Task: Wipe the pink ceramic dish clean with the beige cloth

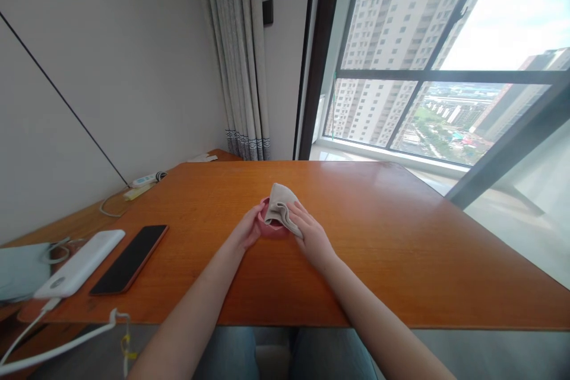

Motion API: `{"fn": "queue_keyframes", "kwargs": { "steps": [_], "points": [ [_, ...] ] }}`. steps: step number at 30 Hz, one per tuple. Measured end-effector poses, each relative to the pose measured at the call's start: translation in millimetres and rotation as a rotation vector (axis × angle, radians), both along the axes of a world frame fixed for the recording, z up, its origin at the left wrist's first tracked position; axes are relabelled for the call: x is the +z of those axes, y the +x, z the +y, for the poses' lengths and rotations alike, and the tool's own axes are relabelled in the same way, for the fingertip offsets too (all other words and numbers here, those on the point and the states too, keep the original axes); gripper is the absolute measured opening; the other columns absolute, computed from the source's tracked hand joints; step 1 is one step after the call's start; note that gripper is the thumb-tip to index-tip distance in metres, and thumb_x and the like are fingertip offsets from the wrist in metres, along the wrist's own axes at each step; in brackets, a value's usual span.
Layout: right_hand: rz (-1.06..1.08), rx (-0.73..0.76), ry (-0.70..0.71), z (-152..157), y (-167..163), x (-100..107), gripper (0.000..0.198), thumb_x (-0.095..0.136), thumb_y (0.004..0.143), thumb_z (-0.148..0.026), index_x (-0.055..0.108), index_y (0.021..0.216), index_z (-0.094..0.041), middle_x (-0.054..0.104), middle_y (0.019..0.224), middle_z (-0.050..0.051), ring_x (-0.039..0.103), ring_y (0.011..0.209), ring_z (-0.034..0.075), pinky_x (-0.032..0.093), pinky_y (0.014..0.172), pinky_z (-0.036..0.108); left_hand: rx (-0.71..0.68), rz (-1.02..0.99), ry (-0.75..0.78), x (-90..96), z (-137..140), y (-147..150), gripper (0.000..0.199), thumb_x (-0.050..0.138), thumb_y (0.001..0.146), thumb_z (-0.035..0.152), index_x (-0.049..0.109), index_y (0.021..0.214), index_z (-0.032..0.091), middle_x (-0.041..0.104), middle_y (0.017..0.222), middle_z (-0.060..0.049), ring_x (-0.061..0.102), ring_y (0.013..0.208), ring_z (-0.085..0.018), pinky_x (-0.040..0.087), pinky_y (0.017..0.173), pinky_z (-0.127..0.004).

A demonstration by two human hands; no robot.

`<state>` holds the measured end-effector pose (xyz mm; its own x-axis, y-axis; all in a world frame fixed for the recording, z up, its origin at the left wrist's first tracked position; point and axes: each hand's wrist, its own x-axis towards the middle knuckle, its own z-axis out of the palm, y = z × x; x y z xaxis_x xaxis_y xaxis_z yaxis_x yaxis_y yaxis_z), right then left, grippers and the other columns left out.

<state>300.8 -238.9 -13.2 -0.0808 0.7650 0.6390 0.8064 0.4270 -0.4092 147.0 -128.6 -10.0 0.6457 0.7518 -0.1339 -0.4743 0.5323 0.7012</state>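
Note:
A small pink bowl [271, 230] is in front of me near the middle of the wooden table [378, 237]. My left hand [250, 227] grips the bowl's left side, fingers closed on its rim. A folded beige cloth [281, 199] lies over the bowl's opening and right rim, hiding much of the inside. My right hand [312, 234] holds the cloth at its right edge, fingers pressed on it. Whether the bowl touches the tabletop I cannot tell.
On the left of the table lie a black-screened phone [130, 260] and a white power bank [82, 262] with a white cable [62, 347] running off the front edge. A power strip [145, 180] sits by the wall. A large window [401, 113] is beyond the table's right side.

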Motion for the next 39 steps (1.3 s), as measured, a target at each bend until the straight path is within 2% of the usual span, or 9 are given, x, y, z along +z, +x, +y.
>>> {"fn": "queue_keyframes", "kwargs": {
  "steps": [4, 11, 17, 21, 25, 28, 30, 35, 39],
  "points": [
    [-0.016, -0.099, 0.067, 4, -7, -10, 0.048, 0.043, 0.08, -0.008, 0.053, 0.126, -0.017, 0.05, 0.136, 0.011, 0.036, 0.133, 0.025, 0.037, 0.107, 0.048, 0.102, -0.049, 0.048, -5.2, -6, 10, 0.031, 0.059, 0.081, 0.024, 0.062, 0.112, 0.017, 0.068, 0.106, -0.005, 0.063, 0.092, -0.018, 0.048, 0.088, -0.031],
    [-0.114, -0.068, 0.092, 5, -25, -12, 0.06, 0.042, 0.077, -0.003, 0.043, 0.135, -0.014, 0.048, 0.138, 0.012, 0.03, 0.136, 0.026, 0.033, 0.109, 0.049, 0.184, -0.169, 0.099, -13.8, -5, 15, 0.031, 0.056, 0.084, 0.026, 0.062, 0.114, 0.019, 0.063, 0.119, -0.003, 0.058, 0.106, -0.015, 0.045, 0.092, -0.026],
    [-0.058, -0.095, 0.074, 8, -15, -9, 0.044, 0.041, 0.082, -0.004, 0.053, 0.122, -0.018, 0.058, 0.118, 0.013, 0.037, 0.132, 0.025, 0.038, 0.106, 0.047, 0.022, -0.18, 0.104, -10.3, -10, 14, 0.042, 0.056, 0.082, 0.019, 0.055, 0.124, 0.022, 0.058, 0.126, -0.004, 0.058, 0.104, -0.017, 0.047, 0.088, -0.028],
    [-0.079, 0.002, 0.013, 2, 0, 1, 0.037, 0.041, 0.083, -0.005, 0.055, 0.116, -0.019, 0.057, 0.113, 0.012, 0.034, 0.133, 0.024, 0.038, 0.105, 0.043, -0.068, -0.154, 0.096, -4.3, -11, 6, 0.051, 0.059, 0.078, 0.014, 0.051, 0.127, 0.024, 0.054, 0.131, -0.005, 0.058, 0.104, -0.019, 0.049, 0.086, -0.031],
    [-0.083, 0.09, -0.034, -4, 8, 12, 0.041, 0.039, 0.082, -0.002, 0.054, 0.116, -0.02, 0.056, 0.116, 0.01, 0.032, 0.134, 0.022, 0.037, 0.106, 0.04, -0.142, -0.082, -0.018, -3.2, -7, 0, 0.04, 0.058, 0.083, 0.026, 0.055, 0.122, 0.019, 0.062, 0.118, -0.008, 0.062, 0.094, -0.02, 0.051, 0.081, -0.033],
    [-0.077, 0.115, -0.037, -4, 9, 10, 0.042, 0.041, 0.081, -0.003, 0.055, 0.116, -0.021, 0.058, 0.117, 0.009, 0.033, 0.134, 0.021, 0.038, 0.106, 0.039, -0.088, -0.033, -0.056, -6.7, -5, 2, 0.038, 0.058, 0.082, 0.02, 0.057, 0.119, 0.018, 0.068, 0.098, -0.005, 0.064, 0.077, -0.016, 0.052, 0.071, -0.028],
    [-0.072, 0.085, -0.027, -2, 9, 6, 0.042, 0.045, 0.08, -0.006, 0.055, 0.118, -0.02, 0.057, 0.122, 0.01, 0.035, 0.133, 0.022, 0.038, 0.106, 0.041, -0.05, -0.048, -0.029, -8.9, -5, 4, 0.04, 0.057, 0.08, 0.017, 0.056, 0.12, 0.019, 0.068, 0.096, -0.004, 0.063, 0.075, -0.015, 0.052, 0.07, -0.027],
    [-0.1, -0.05, -0.047, 5, 2, -6, 0.049, 0.051, 0.074, -0.008, 0.053, 0.122, -0.016, 0.052, 0.133, 0.012, 0.034, 0.134, 0.025, 0.038, 0.106, 0.044, 0.041, -0.107, 0.049, -7.2, -10, 11, 0.038, 0.056, 0.08, 0.013, 0.058, 0.117, 0.019, 0.065, 0.112, -0.004, 0.062, 0.094, -0.016, 0.05, 0.084, -0.029],
    [-0.107, -0.132, -0.002, 8, -6, -7, 0.031, 0.05, 0.08, -0.012, 0.058, 0.11, -0.016, 0.059, 0.123, 0.013, 0.04, 0.131, 0.027, 0.042, 0.101, 0.046, 0.074, -0.104, 0.011, -3.2, -17, 15, 0.042, 0.053, 0.081, 0.013, 0.054, 0.122, 0.022, 0.066, 0.109, -0.003, 0.063, 0.088, -0.016, 0.051, 0.081, -0.029]
  ]
}}
